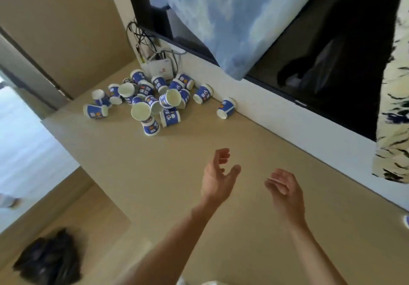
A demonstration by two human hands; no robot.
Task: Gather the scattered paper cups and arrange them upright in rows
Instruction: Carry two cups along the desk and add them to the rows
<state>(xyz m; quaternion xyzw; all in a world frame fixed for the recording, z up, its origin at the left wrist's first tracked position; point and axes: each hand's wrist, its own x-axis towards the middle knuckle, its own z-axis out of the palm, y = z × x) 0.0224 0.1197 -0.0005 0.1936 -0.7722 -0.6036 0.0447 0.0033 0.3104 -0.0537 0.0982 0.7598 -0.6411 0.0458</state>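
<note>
2 empty hands (left [218,177], right [285,188], both slack) above beige tabletop [155,169], cups [150,99] by wall [254,102]

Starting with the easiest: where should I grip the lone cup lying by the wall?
Probably across its blue sidewall, from above: the cup lies on its side with one end at the wall, so only the top and near side are free.

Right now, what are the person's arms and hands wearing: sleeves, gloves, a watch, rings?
Nothing shows. The left hand and right hand are ungloved. Both forearms are bare down to the frame's lower edge, with no sleeve in view. No watch, band or ring is visible, though the picture is slightly blurred.
</note>
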